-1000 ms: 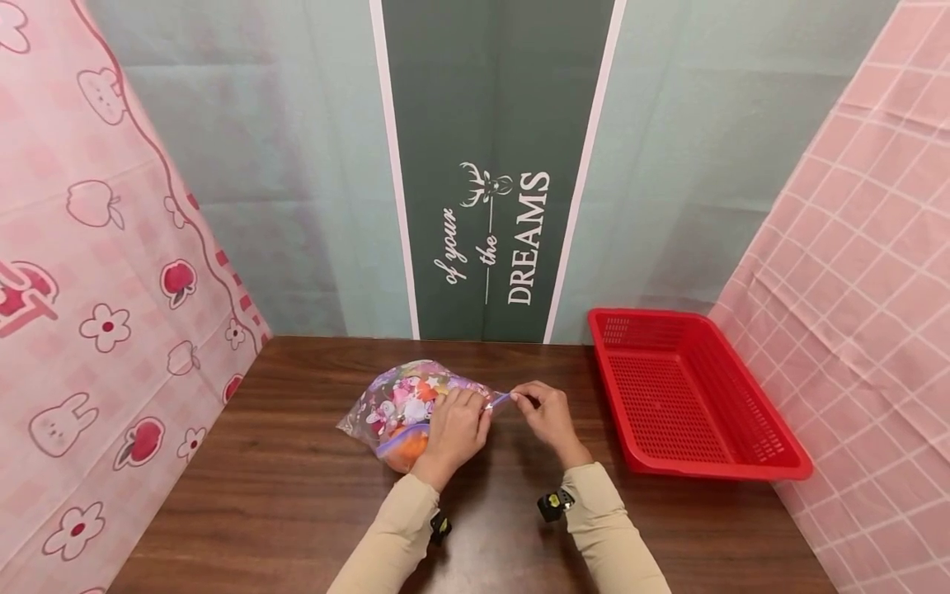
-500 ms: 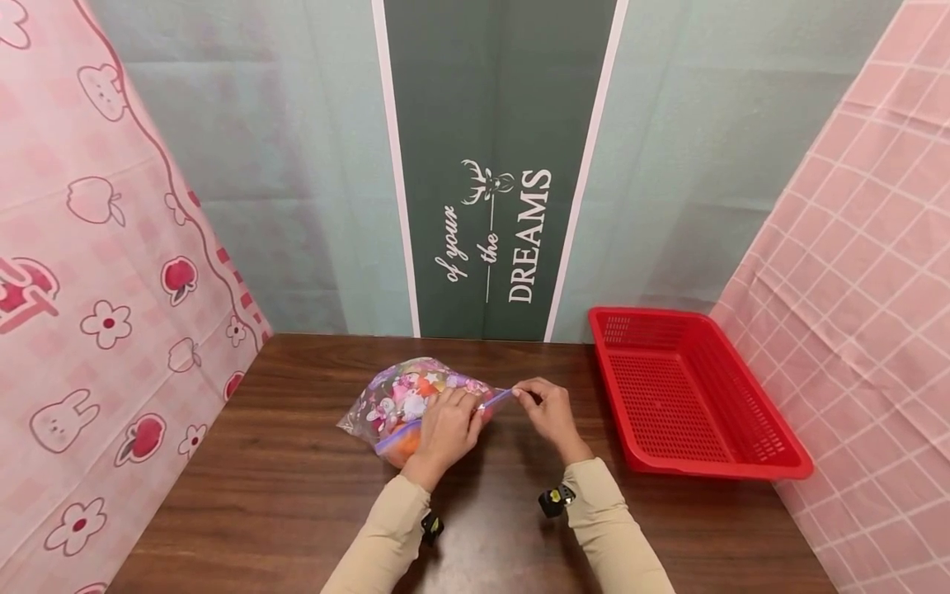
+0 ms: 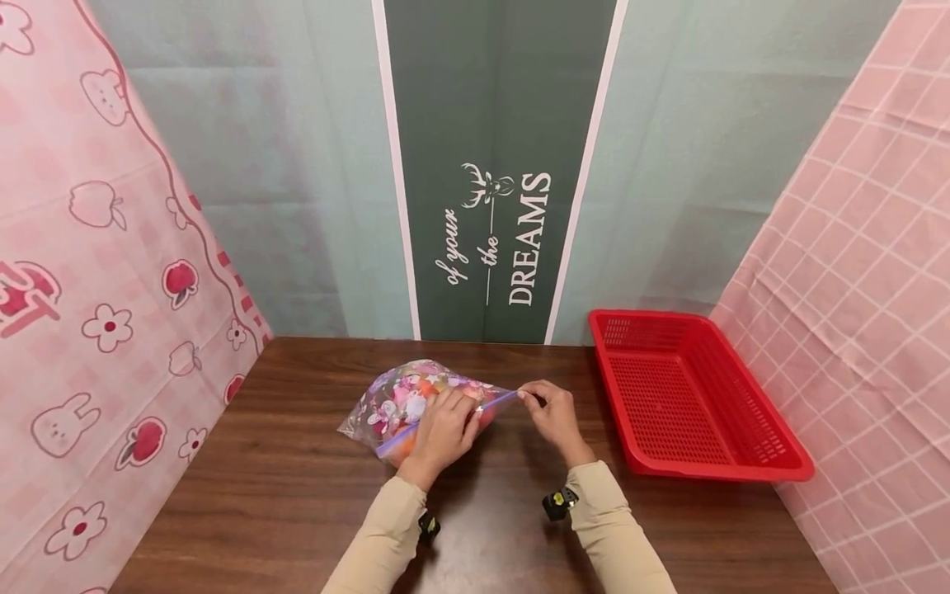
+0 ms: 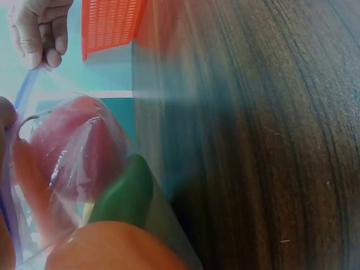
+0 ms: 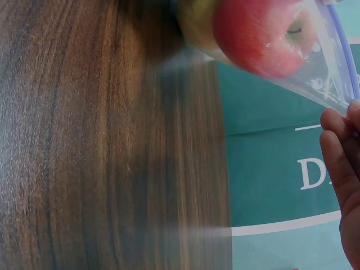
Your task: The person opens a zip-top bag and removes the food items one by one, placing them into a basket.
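A clear zip bag (image 3: pixel 404 396) printed with pink and white cartoon figures lies on the wooden table, its purple zip strip (image 3: pixel 499 402) facing me. Through the plastic show a red apple (image 5: pixel 264 34), a green pointed piece (image 4: pixel 125 194), a round orange one (image 4: pixel 112 250) and a slim orange one (image 4: pixel 31 183). My left hand (image 3: pixel 445 429) grips the strip around its middle, fingers over the printed side and hiding part of it. Between thumb and fingertips, my right hand (image 3: pixel 552 412) pinches the strip's right end. The strip runs taut between both hands.
To the right stands a red plastic basket (image 3: pixel 619 412) with perforated walls. A grey-green cloth backdrop (image 3: pixel 297 206) hangs behind the table (image 3: pixel 245 495), with pink patterned cloths at both sides.
My left hand has slid left along the zip strip, so more of the strip shows between the hands. The right hand has shifted slightly right, still pinching the end.
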`<state>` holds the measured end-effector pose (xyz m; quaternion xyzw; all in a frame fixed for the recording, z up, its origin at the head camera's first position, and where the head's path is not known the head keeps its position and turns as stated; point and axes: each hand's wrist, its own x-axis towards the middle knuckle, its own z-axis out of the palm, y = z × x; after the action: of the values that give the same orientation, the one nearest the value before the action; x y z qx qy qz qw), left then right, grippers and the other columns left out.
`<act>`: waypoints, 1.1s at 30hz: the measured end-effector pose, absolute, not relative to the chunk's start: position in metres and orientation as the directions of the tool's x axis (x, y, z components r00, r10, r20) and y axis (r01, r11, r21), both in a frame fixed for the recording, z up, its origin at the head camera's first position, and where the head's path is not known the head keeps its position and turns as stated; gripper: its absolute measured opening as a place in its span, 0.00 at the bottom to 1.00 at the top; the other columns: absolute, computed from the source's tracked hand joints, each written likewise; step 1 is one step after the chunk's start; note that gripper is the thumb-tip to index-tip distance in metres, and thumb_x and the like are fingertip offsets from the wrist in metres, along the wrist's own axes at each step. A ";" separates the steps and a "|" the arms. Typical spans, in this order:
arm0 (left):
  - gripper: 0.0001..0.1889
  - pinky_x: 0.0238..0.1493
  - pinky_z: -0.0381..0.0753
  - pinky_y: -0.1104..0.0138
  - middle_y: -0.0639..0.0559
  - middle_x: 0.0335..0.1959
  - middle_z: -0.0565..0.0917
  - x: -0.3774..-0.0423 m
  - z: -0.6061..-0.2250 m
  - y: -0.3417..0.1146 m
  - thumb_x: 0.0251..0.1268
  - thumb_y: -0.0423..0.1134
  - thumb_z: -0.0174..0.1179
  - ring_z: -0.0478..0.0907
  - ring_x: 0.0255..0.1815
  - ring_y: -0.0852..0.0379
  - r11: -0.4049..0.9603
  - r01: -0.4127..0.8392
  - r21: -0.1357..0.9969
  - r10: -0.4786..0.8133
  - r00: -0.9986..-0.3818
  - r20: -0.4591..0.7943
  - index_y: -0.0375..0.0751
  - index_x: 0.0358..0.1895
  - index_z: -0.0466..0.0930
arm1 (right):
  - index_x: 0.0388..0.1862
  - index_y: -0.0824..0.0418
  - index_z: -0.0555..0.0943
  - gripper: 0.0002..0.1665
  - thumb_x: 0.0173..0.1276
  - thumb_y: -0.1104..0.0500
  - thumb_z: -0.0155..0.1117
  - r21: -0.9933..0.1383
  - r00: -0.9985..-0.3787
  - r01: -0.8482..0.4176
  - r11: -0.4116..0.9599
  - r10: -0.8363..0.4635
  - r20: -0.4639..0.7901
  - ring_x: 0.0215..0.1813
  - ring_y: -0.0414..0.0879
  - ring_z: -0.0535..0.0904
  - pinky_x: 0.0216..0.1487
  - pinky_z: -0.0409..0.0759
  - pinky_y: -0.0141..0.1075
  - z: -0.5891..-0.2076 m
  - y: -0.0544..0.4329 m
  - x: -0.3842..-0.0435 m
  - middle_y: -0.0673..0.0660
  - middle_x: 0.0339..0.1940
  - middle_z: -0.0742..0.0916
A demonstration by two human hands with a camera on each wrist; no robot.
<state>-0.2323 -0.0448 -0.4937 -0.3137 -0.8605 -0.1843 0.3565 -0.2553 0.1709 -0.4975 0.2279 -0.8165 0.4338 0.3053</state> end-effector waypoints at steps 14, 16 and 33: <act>0.06 0.35 0.69 0.56 0.49 0.30 0.75 -0.223 -0.482 -0.061 0.57 0.40 0.58 0.73 0.37 0.47 0.775 0.628 0.064 0.396 -0.563 0.725 0.41 0.29 0.76 | 0.26 0.66 0.84 0.04 0.52 0.73 0.70 -0.589 -0.720 -0.626 0.511 -0.087 0.689 0.27 0.46 0.78 0.26 0.76 0.30 -0.497 0.172 -0.260 0.55 0.25 0.84; 0.07 0.34 0.69 0.57 0.48 0.30 0.74 -0.222 -0.481 -0.063 0.57 0.40 0.58 0.72 0.35 0.47 0.779 0.623 0.069 0.392 -0.571 0.721 0.41 0.30 0.76 | 0.26 0.66 0.84 0.04 0.52 0.72 0.70 -0.605 -0.731 -0.616 0.505 -0.079 0.678 0.26 0.46 0.79 0.27 0.75 0.28 -0.497 0.173 -0.261 0.54 0.24 0.84; 0.07 0.30 0.68 0.59 0.51 0.28 0.76 -0.218 -0.478 -0.072 0.55 0.41 0.62 0.76 0.32 0.50 0.803 0.595 0.042 0.416 -0.609 0.675 0.44 0.29 0.75 | 0.27 0.66 0.84 0.04 0.53 0.72 0.69 -0.675 -0.790 -0.559 0.482 -0.061 0.610 0.26 0.45 0.80 0.26 0.77 0.29 -0.501 0.179 -0.263 0.54 0.25 0.85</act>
<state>-0.2175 -0.0720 -0.4777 -0.2848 -0.8872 -0.1320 0.3382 -0.2628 0.1786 -0.5015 0.1889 -0.8194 0.4728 0.2633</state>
